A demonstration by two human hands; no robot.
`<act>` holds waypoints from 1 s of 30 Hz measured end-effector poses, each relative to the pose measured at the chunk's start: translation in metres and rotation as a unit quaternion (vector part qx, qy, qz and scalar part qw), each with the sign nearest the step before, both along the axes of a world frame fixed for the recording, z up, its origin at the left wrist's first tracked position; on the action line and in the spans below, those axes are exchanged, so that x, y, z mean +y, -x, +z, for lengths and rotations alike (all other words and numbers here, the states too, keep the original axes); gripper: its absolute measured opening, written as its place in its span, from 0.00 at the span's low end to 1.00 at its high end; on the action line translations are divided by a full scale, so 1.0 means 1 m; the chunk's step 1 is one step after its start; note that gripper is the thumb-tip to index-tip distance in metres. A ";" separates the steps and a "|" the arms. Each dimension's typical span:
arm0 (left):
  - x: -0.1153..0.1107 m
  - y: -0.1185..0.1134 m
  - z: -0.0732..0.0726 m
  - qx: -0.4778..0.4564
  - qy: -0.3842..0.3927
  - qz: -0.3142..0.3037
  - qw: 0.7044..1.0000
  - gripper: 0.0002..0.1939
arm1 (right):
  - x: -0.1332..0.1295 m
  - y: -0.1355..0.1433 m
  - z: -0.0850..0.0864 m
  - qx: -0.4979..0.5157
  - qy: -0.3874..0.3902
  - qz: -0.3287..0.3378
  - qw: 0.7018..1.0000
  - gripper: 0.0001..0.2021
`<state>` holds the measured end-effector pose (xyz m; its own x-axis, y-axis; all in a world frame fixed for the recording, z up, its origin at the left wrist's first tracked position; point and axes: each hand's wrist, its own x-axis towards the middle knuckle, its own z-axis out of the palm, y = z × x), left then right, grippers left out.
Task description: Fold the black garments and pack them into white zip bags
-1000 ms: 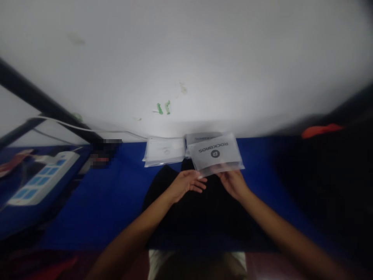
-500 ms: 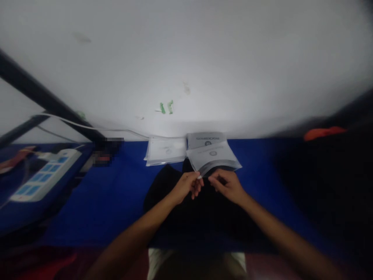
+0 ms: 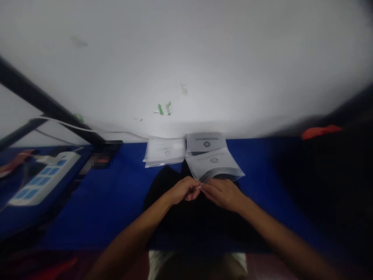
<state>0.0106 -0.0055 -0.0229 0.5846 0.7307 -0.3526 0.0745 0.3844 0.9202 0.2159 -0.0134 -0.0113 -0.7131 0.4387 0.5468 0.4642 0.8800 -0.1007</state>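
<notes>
A clear plastic bag (image 3: 211, 161) with a round dark logo lies tilted toward me, its near edge bowed open. My left hand (image 3: 186, 189) is closed in a pinch on the near left corner of this bag. Close against it, my right hand (image 3: 223, 193) has its fingertips pinched at the same corner, the back of the hand upward. Under both hands spreads a dark black item (image 3: 163, 190), its kind unclear. Behind the bag is a printed grey packet (image 3: 205, 142) reading ROCKBROS upside down.
To the left of the bag lies a stack of clear bags with white contents (image 3: 164, 153). A white power strip (image 3: 43, 181) with blue sockets sits at far left. A white cable (image 3: 116, 132) runs along the wall above the blue surface (image 3: 96, 210). An orange thing (image 3: 320, 132) shows at right.
My right hand has moved left until its fingertips meet the left hand at the bag's corner. The bag's near edge has come slightly toward me.
</notes>
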 end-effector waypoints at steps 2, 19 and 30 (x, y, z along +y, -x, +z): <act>0.000 0.001 0.000 -0.003 0.003 -0.012 1.000 0.27 | -0.001 0.001 0.002 -0.008 -0.006 0.005 1.000 0.10; 0.001 -0.001 0.009 -0.081 -0.018 0.066 0.994 0.26 | 0.015 -0.004 -0.007 0.010 0.067 -0.047 0.997 0.10; 0.018 0.033 0.027 -0.115 -0.052 0.182 0.975 0.26 | 0.034 -0.041 0.001 0.041 0.061 -0.229 0.971 0.12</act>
